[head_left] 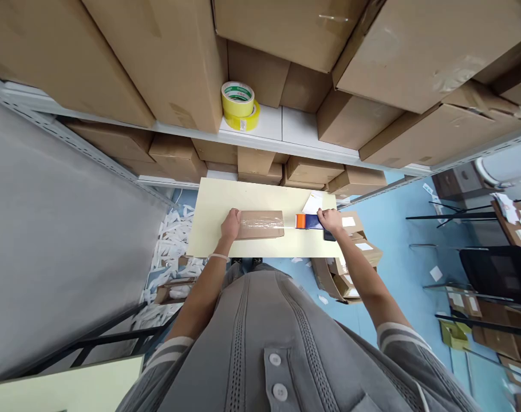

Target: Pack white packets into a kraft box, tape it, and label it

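- Steel warehouse shelving (192, 127) runs across the top of the view, its shelves packed with large cardboard cartons (385, 63), stored flat and stacked tightly, apparently to make full use of the narrow aisle.
- A grey panel (63, 229) lines one side of the aisle, while the blue floor (393, 257) is strewn with white paper scraps (172, 252).
- A pale yellow tabletop (209, 217) stands directly before the person, whose grey striped-sleeve shirt (239, 343) fills the bottom of the view, placing the work within easy reach of both arms.
- Open cartons (346, 269) sit on the floor just beyond the tabletop's right end, and a sheet of white paper (312, 203) lies near its far edge.
- A small brown parcel (260, 224), glossy with clear tape, lies flat near the middle of the tabletop.
- The left hand (231, 224) bears down on the parcel's left end, seemingly to keep it from sliding; whether it grips or only presses cannot be told.
- The right hand (330, 220) is closed around a tape dispenser (308, 221) with an orange roll, held level just off the parcel's right end.
- Two yellow tape rolls (239, 106) sit stacked on a shelf, out of the hands' immediate reach.
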The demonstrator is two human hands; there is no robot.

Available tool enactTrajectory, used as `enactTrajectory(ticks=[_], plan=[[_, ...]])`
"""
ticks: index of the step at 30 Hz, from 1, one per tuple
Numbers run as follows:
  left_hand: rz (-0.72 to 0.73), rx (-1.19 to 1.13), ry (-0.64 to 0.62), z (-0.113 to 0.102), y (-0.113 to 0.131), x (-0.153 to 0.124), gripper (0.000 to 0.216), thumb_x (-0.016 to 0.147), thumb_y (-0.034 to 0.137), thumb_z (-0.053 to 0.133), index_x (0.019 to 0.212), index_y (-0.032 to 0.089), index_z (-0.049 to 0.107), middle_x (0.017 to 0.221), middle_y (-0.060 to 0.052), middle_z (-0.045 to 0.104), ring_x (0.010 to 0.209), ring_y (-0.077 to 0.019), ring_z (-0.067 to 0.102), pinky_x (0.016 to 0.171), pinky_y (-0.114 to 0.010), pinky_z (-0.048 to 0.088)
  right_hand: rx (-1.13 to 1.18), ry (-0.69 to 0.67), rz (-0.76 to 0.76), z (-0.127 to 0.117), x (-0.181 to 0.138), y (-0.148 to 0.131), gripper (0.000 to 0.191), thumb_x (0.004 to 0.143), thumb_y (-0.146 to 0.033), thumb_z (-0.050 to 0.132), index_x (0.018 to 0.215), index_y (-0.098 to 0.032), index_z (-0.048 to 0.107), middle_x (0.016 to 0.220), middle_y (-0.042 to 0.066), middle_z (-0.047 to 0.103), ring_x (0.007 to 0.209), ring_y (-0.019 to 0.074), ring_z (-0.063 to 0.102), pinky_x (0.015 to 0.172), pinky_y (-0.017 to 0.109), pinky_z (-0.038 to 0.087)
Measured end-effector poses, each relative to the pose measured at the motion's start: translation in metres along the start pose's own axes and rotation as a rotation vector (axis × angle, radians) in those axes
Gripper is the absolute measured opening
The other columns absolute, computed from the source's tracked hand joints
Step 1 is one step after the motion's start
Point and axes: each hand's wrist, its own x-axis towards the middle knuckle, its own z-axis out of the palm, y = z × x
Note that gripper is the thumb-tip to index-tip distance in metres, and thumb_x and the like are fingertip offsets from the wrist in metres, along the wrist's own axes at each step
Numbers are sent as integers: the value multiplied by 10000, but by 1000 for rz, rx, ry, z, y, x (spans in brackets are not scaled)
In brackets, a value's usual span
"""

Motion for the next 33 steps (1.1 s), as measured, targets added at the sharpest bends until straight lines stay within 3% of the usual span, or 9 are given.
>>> enactTrajectory(ticks=[8,12,16,20,24,27,30,33], plan=[[-20,-3,-5,-3,4,-5,367,992,462,295,1190,247,516,1113,-113,676,1029,-276,641,845,-363,461,-15,-67,-127,9,24,-44,515,1003,-324,324,936,-87,776,969,206,743,953,264,689,783,313,403],[-29,-16,3,-1,6,-6,358,996,440,292,1192,239,514,1160,-123,662,1071,-277,624,854,-368,458,38,-81,-120,12,25,-63,515,1000,-341,334,967,-68,769,971,225,737,979,273,684,806,317,413],[-45,-24,17,3,7,-4,371,1000,444,261,1187,235,503,1193,-128,642,1120,-279,597,863,-375,458,60,-87,-85,14,33,-72,488,996,-327,345,1004,-69,758,1009,230,729,1005,272,681,817,314,424],[-56,-29,16,6,6,-2,378,998,446,249,1179,226,498,1176,-136,640,1121,-287,588,868,-387,455,120,-134,50,19,40,-80,422,979,-302,396,1055,-72,741,1053,239,715,1019,272,683,807,303,438],[-64,-23,7,3,5,-3,384,997,464,243,1184,238,491,1180,-132,640,1122,-288,591,872,-396,457,182,-186,139,38,24,-92,360,958,-284,454,1029,-90,749,1006,220,729,963,255,705,734,268,449],[-70,-1,-20,1,5,-2,375,995,471,250,1179,254,494,1185,-123,640,1120,-291,595,877,-407,458,200,-193,221,55,6,-82,446,995,-333,384,1023,-73,745,959,235,729,901,254,717,701,277,456],[-75,19,-22,0,3,0,374,996,469,248,1183,255,491,1175,-125,643,1106,-294,601,879,-413,457,219,-173,339,75,-7,-51,608,1033,-406,233,1037,-44,722,971,266,714,909,268,709,726,299,458],[-66,37,-6,3,0,3,380,997,470,246,1191,248,486,1173,-129,641,1107,-289,603,890,-408,454,316,-117,328,103,-18,-26,534,1030,-433,291,1116,-57,661,1057,236,697,1000,259,665,806,298,443]])
